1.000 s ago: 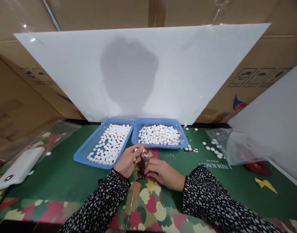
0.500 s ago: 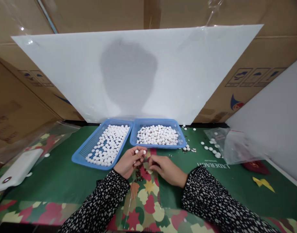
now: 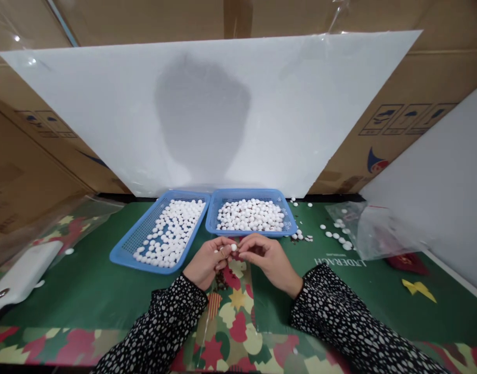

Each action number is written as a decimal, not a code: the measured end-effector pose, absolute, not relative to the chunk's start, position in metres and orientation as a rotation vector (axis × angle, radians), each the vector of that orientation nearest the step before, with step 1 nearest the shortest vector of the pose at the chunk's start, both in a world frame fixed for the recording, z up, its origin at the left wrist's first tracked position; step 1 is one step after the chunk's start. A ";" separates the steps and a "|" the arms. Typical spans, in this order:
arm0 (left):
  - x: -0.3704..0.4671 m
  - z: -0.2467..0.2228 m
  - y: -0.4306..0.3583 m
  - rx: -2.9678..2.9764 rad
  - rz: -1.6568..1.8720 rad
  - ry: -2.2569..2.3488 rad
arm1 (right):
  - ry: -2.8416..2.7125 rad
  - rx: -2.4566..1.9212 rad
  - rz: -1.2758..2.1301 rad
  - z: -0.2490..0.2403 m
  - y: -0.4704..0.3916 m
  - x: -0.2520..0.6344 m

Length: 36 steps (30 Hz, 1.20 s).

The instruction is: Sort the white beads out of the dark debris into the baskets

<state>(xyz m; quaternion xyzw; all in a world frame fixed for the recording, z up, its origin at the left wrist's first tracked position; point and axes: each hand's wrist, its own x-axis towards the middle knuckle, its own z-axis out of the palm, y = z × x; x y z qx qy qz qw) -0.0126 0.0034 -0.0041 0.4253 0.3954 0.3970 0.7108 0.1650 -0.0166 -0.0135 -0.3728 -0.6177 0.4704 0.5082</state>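
My left hand [image 3: 210, 261] is closed, with a small white ball [image 3: 234, 248] at its fingertips. Bent fingers of my right hand [image 3: 270, 259] come up to the ball from the right, thumb and forefinger near it; whether they grip anything is too small to tell. Behind my hands is a blue basket [image 3: 251, 234] of white balls, some with brown bits among them. To its left, a second blue basket [image 3: 123, 253] holds many white balls, spread more loosely. Dark crumbs [image 3: 221, 280] lie on the patterned strip below my left hand.
Loose white balls [image 3: 342, 240] lie at the right near a clear plastic bag [image 3: 382, 234]. Farther right are a red item [image 3: 408, 264] and a yellow scrap [image 3: 419, 289]. A white device [image 3: 24, 275] lies at the left. A white board [image 3: 281, 119] stands behind the baskets.
My right hand has moved up and left, its fingers now close to the ball at my left fingertips. The view has shifted slightly.
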 end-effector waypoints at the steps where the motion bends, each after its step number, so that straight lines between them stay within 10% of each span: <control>1: -0.012 -0.004 0.003 0.943 0.880 0.878 | -1.502 -0.903 1.103 -0.014 -0.017 0.165; 36: -0.010 -0.002 0.000 1.087 0.969 0.966 | -1.458 -0.892 1.099 -0.018 -0.017 0.160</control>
